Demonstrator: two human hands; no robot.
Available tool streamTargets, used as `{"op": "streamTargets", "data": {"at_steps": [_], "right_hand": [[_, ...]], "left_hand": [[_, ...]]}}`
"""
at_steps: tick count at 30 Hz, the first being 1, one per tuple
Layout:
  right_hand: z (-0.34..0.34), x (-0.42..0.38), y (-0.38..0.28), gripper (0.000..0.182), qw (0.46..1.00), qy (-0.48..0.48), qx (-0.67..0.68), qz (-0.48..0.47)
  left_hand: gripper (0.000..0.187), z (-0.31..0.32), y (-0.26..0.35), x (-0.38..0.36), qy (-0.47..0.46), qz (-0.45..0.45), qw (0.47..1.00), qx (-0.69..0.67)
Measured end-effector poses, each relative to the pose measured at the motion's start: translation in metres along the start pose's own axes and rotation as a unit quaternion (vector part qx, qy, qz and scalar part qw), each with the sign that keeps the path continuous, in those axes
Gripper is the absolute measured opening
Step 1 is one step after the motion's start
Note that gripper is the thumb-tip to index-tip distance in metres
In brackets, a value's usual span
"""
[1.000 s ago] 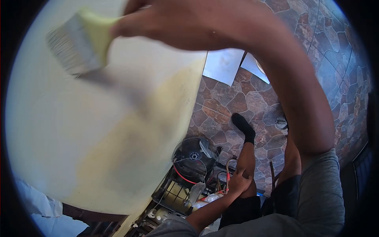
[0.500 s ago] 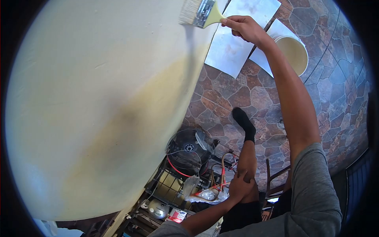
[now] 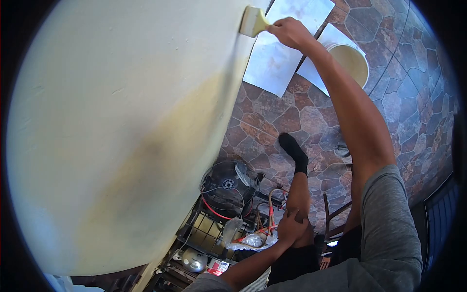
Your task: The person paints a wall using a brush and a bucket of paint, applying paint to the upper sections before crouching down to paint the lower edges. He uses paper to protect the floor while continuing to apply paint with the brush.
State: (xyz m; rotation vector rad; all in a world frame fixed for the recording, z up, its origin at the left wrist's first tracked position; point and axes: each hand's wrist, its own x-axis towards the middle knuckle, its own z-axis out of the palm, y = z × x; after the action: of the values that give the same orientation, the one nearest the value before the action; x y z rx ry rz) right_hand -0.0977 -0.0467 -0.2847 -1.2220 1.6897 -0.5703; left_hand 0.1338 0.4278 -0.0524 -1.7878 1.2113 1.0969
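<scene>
My right hand (image 3: 290,33) is closed around the pale yellow handle of a wide paintbrush (image 3: 250,22), my arm stretched far forward. The bristle end lies against the cream wall (image 3: 116,63), close to its lower edge. A paler coat covers the upper area of the wall, with a yellower patch below. My left hand (image 3: 293,227) rests on my bent knee with its fingers spread, holding nothing. White paper sheets (image 3: 273,63) lie on the floor under the brush. A white bucket (image 3: 351,63) with cream inside stands on one sheet, partly hidden by my right forearm.
Along the foot of the wall stand a black round fan (image 3: 227,187) and a wire rack (image 3: 206,228) with a silver rounded object (image 3: 194,261). Reddish tubing (image 3: 270,209) and clear plastic lie beside my leg. The floor (image 3: 277,112) is stone-patterned tile.
The brush has moved right and slightly down toward the wall's edge, turning so that its broad side faces differently. My left hand stays on the knee. The whole view has shifted a little.
</scene>
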Motion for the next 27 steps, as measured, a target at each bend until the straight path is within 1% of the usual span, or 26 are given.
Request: {"op": "streamTargets", "data": {"at_steps": [1, 3, 5, 7, 8, 9, 10, 12, 14, 16, 17, 19, 21, 23, 25, 26, 27], "right_hand": [[-0.013, -0.006, -0.015, 0.050, 1.000, 0.003, -0.002, 0.001], [-0.042, -0.028, -0.044, 0.051, 0.999, 0.008, 0.032, -0.026], [-0.080, -0.053, -0.079, 0.055, 0.998, -0.020, 0.039, -0.036], [-0.094, -0.072, -0.100, 0.054, 0.998, 0.039, 0.028, -0.050], [-0.120, -0.087, -0.124, 0.054, 0.998, 0.043, 0.026, -0.049], [-0.159, -0.103, -0.157, 0.051, 0.997, -0.041, 0.060, -0.028], [-0.183, -0.114, -0.177, 0.049, 0.987, -0.126, 0.095, -0.006], [-0.193, -0.121, -0.185, 0.049, 0.985, -0.126, 0.120, 0.006], [-0.186, -0.115, -0.178, 0.050, 0.981, -0.129, 0.146, 0.015], [-0.156, -0.089, -0.144, 0.051, 0.986, -0.089, 0.136, -0.038], [-0.123, -0.063, -0.111, 0.053, 0.984, -0.057, 0.162, -0.049], [-0.085, -0.040, -0.071, 0.056, 0.987, -0.043, 0.152, -0.004], [-0.056, -0.025, -0.044, 0.056, 0.986, -0.040, 0.164, 0.004], [-0.031, -0.022, -0.024, 0.057, 0.983, -0.035, 0.181, 0.019], [-0.015, -0.022, -0.007, 0.057, 0.980, -0.005, 0.193, 0.057], [-0.004, -0.019, 0.007, 0.057, 0.980, -0.007, 0.191, 0.057], [0.011, -0.020, 0.019, 0.054, 0.993, 0.015, 0.101, 0.064]], "left_hand": [[0.060, -0.001, 0.002, 0.000, -0.004, -0.006, 1.000, 0.003], [0.059, -0.005, 0.002, 0.001, -0.007, 0.002, 1.000, 0.006], [0.059, -0.009, 0.003, 0.004, -0.009, 0.013, 1.000, 0.009], [0.060, -0.011, 0.001, 0.004, -0.023, 0.004, 1.000, 0.004], [0.060, -0.014, 0.002, 0.004, -0.024, 0.008, 1.000, 0.005], [0.059, -0.016, 0.002, 0.005, -0.020, 0.018, 1.000, 0.013], [0.059, -0.016, 0.002, 0.005, -0.017, 0.027, 0.999, 0.020], [0.059, -0.012, -0.001, 0.004, -0.017, 0.028, 0.999, 0.017], [0.059, -0.011, 0.000, 0.008, -0.015, 0.027, 0.999, 0.012], [0.059, -0.010, -0.001, 0.006, -0.019, 0.018, 1.000, 0.008], [0.059, -0.010, 0.000, 0.005, -0.021, 0.013, 1.000, 0.006], [0.060, -0.012, 0.005, 0.005, -0.021, 0.002, 1.000, 0.009], [0.060, -0.013, 0.009, 0.004, -0.024, -0.006, 1.000, -0.001], [0.060, -0.011, 0.006, 0.005, -0.029, -0.015, 0.999, -0.005], [0.061, -0.006, 0.005, 0.004, -0.030, -0.019, 0.999, -0.021], [0.061, -0.004, 0.004, 0.004, -0.030, -0.020, 0.999, -0.024], [0.061, -0.003, 0.004, 0.003, -0.032, -0.017, 0.999, -0.023]]}}
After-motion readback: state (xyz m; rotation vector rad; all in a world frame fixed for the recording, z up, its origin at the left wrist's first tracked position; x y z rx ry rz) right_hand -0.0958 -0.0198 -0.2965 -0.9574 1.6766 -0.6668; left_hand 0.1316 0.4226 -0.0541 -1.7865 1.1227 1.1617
